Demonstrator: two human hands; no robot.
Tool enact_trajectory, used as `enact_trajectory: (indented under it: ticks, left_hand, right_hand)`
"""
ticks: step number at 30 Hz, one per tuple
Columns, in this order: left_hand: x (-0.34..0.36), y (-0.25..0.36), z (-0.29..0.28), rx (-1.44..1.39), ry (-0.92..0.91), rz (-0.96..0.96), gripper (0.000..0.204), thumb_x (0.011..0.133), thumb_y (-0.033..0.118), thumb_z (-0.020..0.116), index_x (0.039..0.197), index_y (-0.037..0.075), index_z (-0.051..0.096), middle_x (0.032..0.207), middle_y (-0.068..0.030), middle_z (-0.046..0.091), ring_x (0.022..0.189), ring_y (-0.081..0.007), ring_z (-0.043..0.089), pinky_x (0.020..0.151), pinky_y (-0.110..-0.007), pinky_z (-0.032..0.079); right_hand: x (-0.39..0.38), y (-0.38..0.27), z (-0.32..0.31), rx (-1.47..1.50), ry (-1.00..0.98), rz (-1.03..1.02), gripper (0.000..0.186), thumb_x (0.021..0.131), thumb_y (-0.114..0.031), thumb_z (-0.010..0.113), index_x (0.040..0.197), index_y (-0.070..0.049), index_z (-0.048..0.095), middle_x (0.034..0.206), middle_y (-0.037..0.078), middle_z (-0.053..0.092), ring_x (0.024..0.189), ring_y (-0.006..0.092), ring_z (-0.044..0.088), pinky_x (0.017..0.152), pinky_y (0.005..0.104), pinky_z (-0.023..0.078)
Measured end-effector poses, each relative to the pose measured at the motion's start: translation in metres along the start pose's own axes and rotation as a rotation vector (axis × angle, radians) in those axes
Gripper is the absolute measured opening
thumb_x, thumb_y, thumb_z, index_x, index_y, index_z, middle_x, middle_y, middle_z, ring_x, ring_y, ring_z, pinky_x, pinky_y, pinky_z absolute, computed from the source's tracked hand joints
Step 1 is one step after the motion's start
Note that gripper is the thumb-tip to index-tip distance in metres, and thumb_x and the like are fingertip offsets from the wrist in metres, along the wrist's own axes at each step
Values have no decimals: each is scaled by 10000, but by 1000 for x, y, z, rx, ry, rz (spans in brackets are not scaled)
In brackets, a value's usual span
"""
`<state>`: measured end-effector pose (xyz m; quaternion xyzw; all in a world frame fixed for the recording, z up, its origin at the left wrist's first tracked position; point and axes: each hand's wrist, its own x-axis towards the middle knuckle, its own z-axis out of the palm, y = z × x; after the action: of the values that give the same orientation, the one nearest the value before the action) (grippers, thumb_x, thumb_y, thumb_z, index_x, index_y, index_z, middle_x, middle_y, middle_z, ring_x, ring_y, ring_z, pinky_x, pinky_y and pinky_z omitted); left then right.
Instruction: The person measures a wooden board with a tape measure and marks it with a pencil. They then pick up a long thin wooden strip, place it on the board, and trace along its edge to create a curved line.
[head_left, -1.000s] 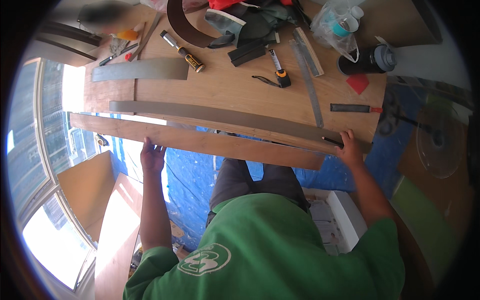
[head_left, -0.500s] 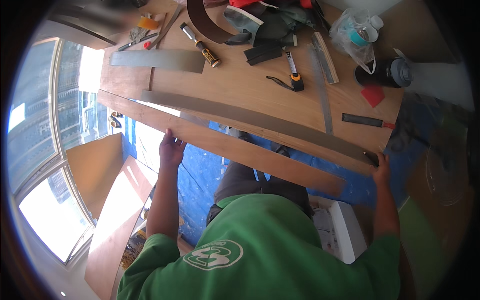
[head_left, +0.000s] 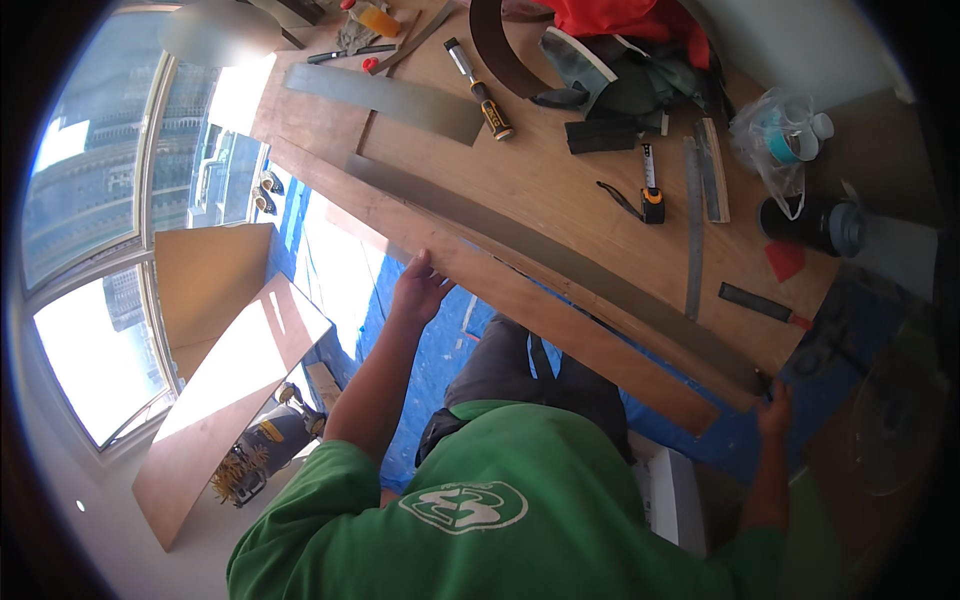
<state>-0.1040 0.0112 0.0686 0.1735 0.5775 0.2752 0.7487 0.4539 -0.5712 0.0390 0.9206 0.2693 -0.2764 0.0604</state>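
Observation:
A long, thin wooden strip [head_left: 500, 300] lies slantwise along the near edge of the workbench, close beside a dark grey strip [head_left: 560, 250] on the bench edge. My left hand [head_left: 422, 285] is closed on the wooden strip's near edge, thumb on top and fingers below. At the near right corner of the bench, my right hand [head_left: 773, 408] is closed round a slim, dark, pencil-like stick [head_left: 763, 382] by the grey strip's end. Its fingertips are small and partly hidden.
On the workbench [head_left: 560, 195] lie a chisel [head_left: 480, 92], a tape measure [head_left: 651, 190], a metal straightedge [head_left: 693, 230], a grey sheet strip [head_left: 385, 103] and a red-handled tool [head_left: 765, 305]. A dark bottle [head_left: 810, 222] stands at the right. Boards [head_left: 235, 400] lean near the window, above blue floor sheeting.
My view has swung, so the bench sits further right and lower. The wooden strip has come closer to the bench edge, with my left hand still on it.

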Motion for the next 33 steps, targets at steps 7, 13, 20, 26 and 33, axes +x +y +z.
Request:
enact_trajectory:
  ticks: [7,13,20,26,33]
  left_hand:
    - [10,-16,-9,-6,40,-36,470,1062,383,639,1442,118,557,1426,-88,625,1296,-322,616,1094,-569,491]
    - [25,-30,-13,13,9,-30,518,1055,404,650,1470,117,531,1425,-83,604,1304,-328,590,1123,-551,465]
    - [47,-53,2,-25,7,-41,547,1065,412,642,1499,112,497,1440,-84,567,1356,-334,542,1176,-545,435]
    - [48,-62,-2,-40,25,-62,509,1095,388,594,1499,97,492,1472,-86,560,1374,-322,536,1200,-542,416]
    - [36,-59,13,-38,-19,-76,533,1121,374,544,1521,37,447,1525,-137,502,1438,-331,476,1225,-496,407]
  right_hand:
    - [3,8,12,204,199,39,441,981,-179,735,1378,-27,619,1333,230,658,1190,421,677,994,478,537]
    - [-38,-118,-30,433,180,-13,340,1068,-246,609,1336,-52,685,1214,197,718,1138,389,699,953,444,543]
    - [-69,-210,-38,418,-53,-121,545,893,-276,835,1385,-119,661,1197,137,648,1100,372,681,956,458,555]
    - [-78,-197,-3,171,40,-270,913,752,-353,936,1522,-111,509,1384,197,533,1202,423,617,973,502,549]
    - [-80,-187,13,159,155,-276,853,742,-270,925,1475,-97,525,1408,218,505,1242,450,586,1006,523,532]
